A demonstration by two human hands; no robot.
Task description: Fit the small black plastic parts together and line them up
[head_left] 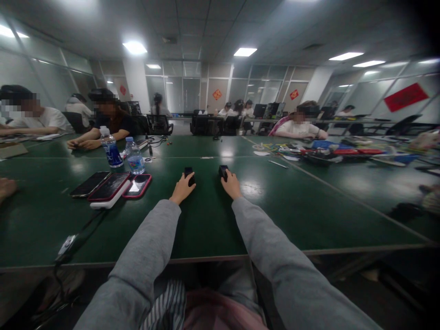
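Both my arms, in grey sleeves, reach forward over the green table (209, 220). My left hand (183, 187) is closed round a small black box-like object (189, 171), whose far end shows beyond the fingers. A short way to the right, my right hand (232, 184) grips a similar small black box-like object (223, 170) with a glossy top. The two objects stand apart on the tabletop, roughly level with each other. Their exact kind is too small and dark to make out, and the fingers cover part of each.
Left of my hands lie several phones, one a red-edged phone (137, 185), on and beside a white power bank (103, 201) with a cable. Two water bottles, one a blue-labelled bottle (112, 149), stand behind. A cluttered pile (330, 151) and a pen (278, 164) lie right. Other people sit around.
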